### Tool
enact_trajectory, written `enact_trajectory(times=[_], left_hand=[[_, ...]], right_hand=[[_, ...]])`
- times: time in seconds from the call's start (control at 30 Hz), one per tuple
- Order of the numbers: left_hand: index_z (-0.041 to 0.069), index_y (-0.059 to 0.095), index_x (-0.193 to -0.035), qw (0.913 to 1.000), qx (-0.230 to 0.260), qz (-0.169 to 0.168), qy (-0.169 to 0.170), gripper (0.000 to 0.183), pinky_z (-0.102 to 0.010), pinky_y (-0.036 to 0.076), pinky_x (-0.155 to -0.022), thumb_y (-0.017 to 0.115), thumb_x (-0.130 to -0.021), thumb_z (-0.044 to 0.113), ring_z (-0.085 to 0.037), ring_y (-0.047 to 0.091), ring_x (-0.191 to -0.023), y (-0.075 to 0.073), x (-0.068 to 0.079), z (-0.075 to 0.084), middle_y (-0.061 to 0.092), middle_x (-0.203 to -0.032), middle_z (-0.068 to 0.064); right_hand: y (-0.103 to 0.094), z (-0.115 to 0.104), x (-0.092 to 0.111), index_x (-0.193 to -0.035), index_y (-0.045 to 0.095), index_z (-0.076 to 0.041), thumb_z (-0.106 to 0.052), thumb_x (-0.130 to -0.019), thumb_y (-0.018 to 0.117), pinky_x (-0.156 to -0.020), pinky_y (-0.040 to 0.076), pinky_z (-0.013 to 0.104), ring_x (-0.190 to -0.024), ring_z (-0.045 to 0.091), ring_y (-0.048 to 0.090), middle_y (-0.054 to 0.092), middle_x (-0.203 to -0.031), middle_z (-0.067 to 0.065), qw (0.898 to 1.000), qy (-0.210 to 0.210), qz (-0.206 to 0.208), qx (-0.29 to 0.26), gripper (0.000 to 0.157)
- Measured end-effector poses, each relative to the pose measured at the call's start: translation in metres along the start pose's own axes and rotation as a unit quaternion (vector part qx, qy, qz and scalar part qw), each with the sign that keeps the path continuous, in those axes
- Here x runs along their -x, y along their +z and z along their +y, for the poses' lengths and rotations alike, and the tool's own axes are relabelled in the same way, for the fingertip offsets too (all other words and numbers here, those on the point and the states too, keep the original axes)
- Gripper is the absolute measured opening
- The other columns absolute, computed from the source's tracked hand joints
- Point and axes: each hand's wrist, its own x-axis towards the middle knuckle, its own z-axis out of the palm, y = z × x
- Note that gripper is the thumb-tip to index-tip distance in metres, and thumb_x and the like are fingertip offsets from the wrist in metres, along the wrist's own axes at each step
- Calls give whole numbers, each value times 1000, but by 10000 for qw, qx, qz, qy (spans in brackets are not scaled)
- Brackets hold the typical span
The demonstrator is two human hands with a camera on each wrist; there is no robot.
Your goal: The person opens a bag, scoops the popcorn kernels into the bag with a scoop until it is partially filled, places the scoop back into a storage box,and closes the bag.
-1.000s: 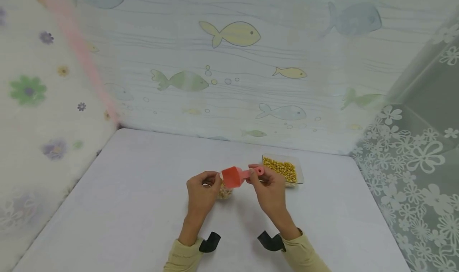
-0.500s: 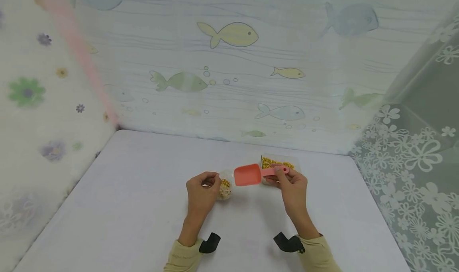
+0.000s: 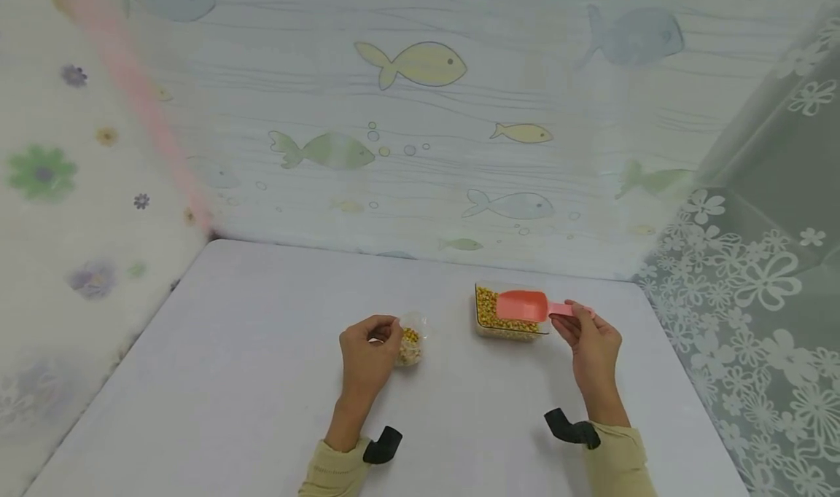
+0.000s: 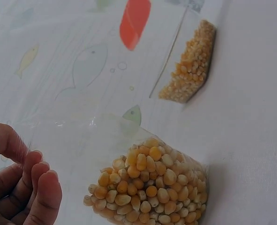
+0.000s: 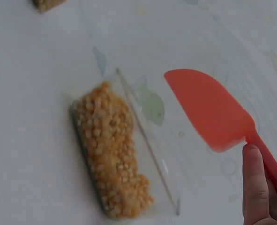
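My right hand [image 3: 596,351] grips the handle of a coral-red scoop [image 3: 521,306]. In the head view the scoop overlaps the clear rectangular container [image 3: 511,334] of corn kernels [image 3: 487,309]; the right wrist view shows the scoop [image 5: 208,110] raised above and beside that container [image 5: 143,112], apart from it. My left hand [image 3: 369,358] pinches the upper edge of a clear plastic bag [image 4: 105,124] between thumb and fingers. Yellow and pale corn kernels [image 4: 145,185] fill the bag's lower part, and it stands on the table. Whether the scoop holds kernels cannot be seen.
The white table [image 3: 249,380] carries the bag left of the container, with a gap between them. A fish-print curtain [image 3: 420,140] hangs behind the table's far edge. Flower-patterned sheets stand at the left [image 3: 92,213] and right [image 3: 755,322].
My right hand has carried the scoop rightward from beside the bag's mouth to over the container. The scoop has turned on the way. My left hand stays at the bag.
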Motion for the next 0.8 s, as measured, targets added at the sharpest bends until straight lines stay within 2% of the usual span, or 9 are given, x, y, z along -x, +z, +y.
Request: enact_trajectory(times=[0.23, 0.43, 0.7, 0.8], left_hand=[[-2, 77, -86, 10000, -64, 62, 33, 7, -21, 52, -57, 71, -87, -2, -14, 63, -66, 0, 1, -2, 68, -69, -4], [-4, 77, -88, 10000, 0, 35, 49, 6, -21, 52, -56, 71, -87, -2, -14, 62, -66, 0, 2, -2, 67, -69, -5], [-3, 77, -87, 9999, 35, -1, 138, 6, -21, 52, -56, 72, -87, -3, -14, 62, -66, -1, 0, -2, 67, -69, -5], [-3, 77, -88, 9998, -3, -7, 176, 5, -21, 52, -56, 72, -87, -2, -14, 63, -66, -2, -1, -1, 67, -69, -5]], right_hand=[[-19, 14, -23, -128, 56, 15, -18, -104, 57, -76, 58, 20, -78, 3, 74, 73, -84, -7, 9963, 238, -5, 822, 40], [-25, 20, -33, -131, 55, 14, -21, -104, 58, -76, 58, 19, -76, 0, 72, 69, -82, -11, 9889, 277, -84, 1457, 45], [-27, 28, -40, -127, 59, 11, -23, -103, 59, -75, 57, 17, -75, -2, 70, 68, -85, -10, 9803, 275, 14, 1958, 42], [-28, 30, -41, -127, 60, 10, -24, -102, 60, -74, 57, 16, -76, -3, 69, 69, -90, -5, 9764, 252, 31, 2143, 42]])
